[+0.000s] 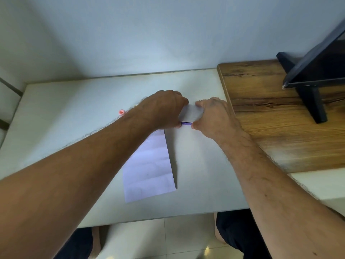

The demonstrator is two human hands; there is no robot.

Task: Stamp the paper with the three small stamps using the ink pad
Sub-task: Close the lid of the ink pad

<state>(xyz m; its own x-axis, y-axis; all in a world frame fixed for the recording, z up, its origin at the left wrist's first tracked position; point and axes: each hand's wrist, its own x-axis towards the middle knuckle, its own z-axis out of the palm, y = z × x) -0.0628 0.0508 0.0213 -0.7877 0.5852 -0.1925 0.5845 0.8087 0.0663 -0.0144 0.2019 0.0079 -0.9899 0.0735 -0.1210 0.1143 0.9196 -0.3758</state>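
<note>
A flat ink pad case with a pale grey lid and a purple edge rests on the white table, past the far end of the paper. My left hand grips its left side and my right hand grips its right side. A creased white sheet of paper lies near the table's middle, partly under my left forearm. One small pink stamp shows just left of my left forearm; other stamps are hidden.
A brown wooden board lies on the right part of the table, carrying a dark screen on a black stand. A pale wall runs behind the table. My knees and a tiled floor show below the front edge.
</note>
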